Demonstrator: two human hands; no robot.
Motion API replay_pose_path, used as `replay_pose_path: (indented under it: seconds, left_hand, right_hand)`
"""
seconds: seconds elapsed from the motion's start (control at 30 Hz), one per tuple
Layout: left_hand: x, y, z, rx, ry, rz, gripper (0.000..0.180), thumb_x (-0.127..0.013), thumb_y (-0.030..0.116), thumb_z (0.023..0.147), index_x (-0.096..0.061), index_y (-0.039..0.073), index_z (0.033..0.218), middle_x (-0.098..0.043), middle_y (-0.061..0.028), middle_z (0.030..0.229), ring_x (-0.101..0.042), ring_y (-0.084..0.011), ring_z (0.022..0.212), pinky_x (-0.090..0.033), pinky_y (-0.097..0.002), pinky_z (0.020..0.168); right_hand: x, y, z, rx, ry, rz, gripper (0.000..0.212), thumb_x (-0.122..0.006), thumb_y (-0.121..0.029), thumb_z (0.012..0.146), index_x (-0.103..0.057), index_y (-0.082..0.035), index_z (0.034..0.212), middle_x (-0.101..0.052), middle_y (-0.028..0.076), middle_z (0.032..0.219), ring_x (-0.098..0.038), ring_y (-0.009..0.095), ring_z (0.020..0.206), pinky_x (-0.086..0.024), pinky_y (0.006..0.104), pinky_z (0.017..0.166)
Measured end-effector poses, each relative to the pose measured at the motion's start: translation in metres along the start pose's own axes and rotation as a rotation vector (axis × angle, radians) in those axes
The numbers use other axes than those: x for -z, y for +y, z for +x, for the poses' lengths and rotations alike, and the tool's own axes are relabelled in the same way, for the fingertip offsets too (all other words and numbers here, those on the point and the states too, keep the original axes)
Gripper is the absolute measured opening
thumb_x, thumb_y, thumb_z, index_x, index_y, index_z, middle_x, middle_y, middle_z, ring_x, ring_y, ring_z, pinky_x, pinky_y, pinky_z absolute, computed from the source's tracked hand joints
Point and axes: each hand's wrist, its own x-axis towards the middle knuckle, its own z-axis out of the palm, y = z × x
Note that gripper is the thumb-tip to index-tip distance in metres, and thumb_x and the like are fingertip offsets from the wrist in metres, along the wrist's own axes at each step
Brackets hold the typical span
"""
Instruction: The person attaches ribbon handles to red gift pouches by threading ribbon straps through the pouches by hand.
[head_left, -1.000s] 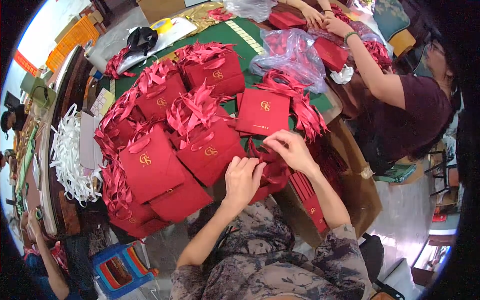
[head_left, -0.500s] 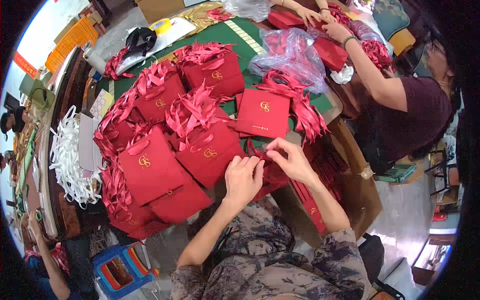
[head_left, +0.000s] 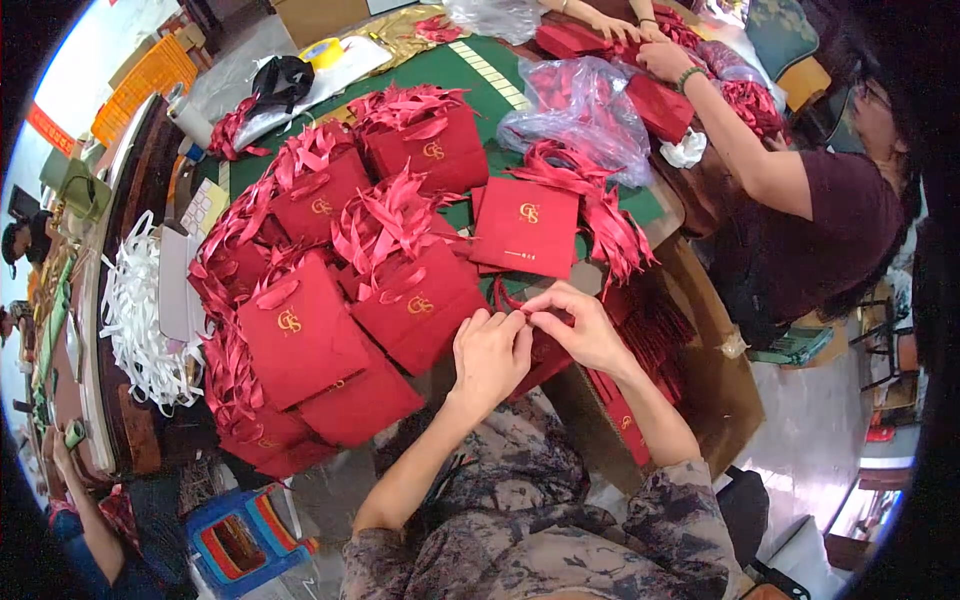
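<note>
My left hand (head_left: 488, 354) and my right hand (head_left: 582, 330) meet at the table's near edge, fingertips pinched together. Between them runs a dark red ribbon (head_left: 504, 296), its ends mostly covered by my fingers. Below the fingers, a red paper gift bag (head_left: 543, 362) shows in part. Just beyond my hands lies a flat red bag (head_left: 526, 226) with a gold emblem, beside a bunch of loose red ribbons (head_left: 612, 232). To the left, several red bags with ribbon handles (head_left: 420, 305) stand and lie in a heap.
A cardboard box (head_left: 735, 405) holding more red bags stands at my right. White ribbons (head_left: 145, 310) pile up at the left. A clear plastic bag (head_left: 580, 115) lies on the green tabletop (head_left: 497, 62). Across the right corner a co-worker's arm (head_left: 745, 150) reaches over red bags.
My right hand has shifted slightly left, and its fingertips have closed in against my left hand's. The co-worker's near hand has moved a little on the red bags.
</note>
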Motion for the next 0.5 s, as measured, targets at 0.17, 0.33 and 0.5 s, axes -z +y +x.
replay_pose_path:
  seconds: [0.17,0.33,0.5]
  left_hand:
    - [0.003,0.002,0.001,-0.001,-0.041,-0.025,0.009,-0.068,0.014,0.083,-0.063,0.006,0.082,-0.061,-0.0086,0.076,-0.056,-0.0305,0.074,-0.046,-0.0429,0.067]
    - [0.014,0.014,-0.003,-0.001,0.190,-0.156,0.033,-0.073,0.012,0.080,-0.062,0.006,0.110,-0.061,-0.0163,0.099,-0.059,-0.0326,0.090,-0.048,-0.0414,0.082]
    - [0.008,0.016,-0.032,0.249,0.119,-0.552,0.067,-0.078,0.015,0.079,-0.045,0.001,0.135,-0.060,-0.0250,0.119,-0.062,-0.0391,0.110,-0.051,-0.0427,0.091]
  right_hand:
    - [-0.001,-0.006,-0.001,0.015,0.027,-0.034,0.015,-0.069,-0.011,0.090,-0.068,0.001,0.100,-0.065,0.006,0.094,-0.062,0.016,0.089,-0.048,0.0288,0.079]
    - [0.004,0.001,-0.003,-0.101,0.159,0.184,0.007,-0.066,-0.007,0.094,-0.064,-0.002,0.097,-0.062,-0.001,0.091,-0.057,0.006,0.086,-0.046,0.0232,0.075]
    - [0.020,-0.007,-0.001,-0.137,0.184,0.339,0.007,-0.064,-0.007,0.096,-0.063,-0.001,0.098,-0.061,-0.004,0.092,-0.053,0.003,0.084,-0.045,0.0207,0.077]
